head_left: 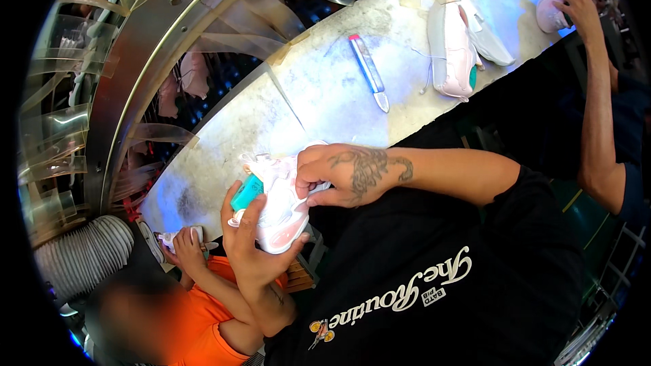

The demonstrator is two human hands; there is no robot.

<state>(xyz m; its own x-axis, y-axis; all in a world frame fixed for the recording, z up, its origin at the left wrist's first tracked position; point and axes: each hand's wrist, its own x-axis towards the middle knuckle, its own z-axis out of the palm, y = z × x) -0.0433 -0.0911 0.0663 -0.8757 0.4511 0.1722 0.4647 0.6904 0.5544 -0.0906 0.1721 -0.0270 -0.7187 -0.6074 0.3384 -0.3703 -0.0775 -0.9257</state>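
Observation:
A white and pink shoe upper (283, 215) with a teal last (248, 192) showing at its opening is held in front of my body, by the near edge of the worktable. My left hand (254, 247) grips it from below and the left, fingers up along its side and thumb at the near end. On its right side, the curled fingers of my right hand (342, 175) close on the upper; their tips are partly hidden. Beyond my hands, a slim blue-and-white tool with a red end and a pointed tip (369, 73) lies on the table.
On the curved, stained worktable (319, 88) to the right lie another pink upper (453, 51) and a pale sole (485, 34). Clear plastic strips (237, 44) hang along a metal-framed machine (132, 61). Co-workers' hands (580, 7) work at far right, and another person in orange (203, 312) works at left.

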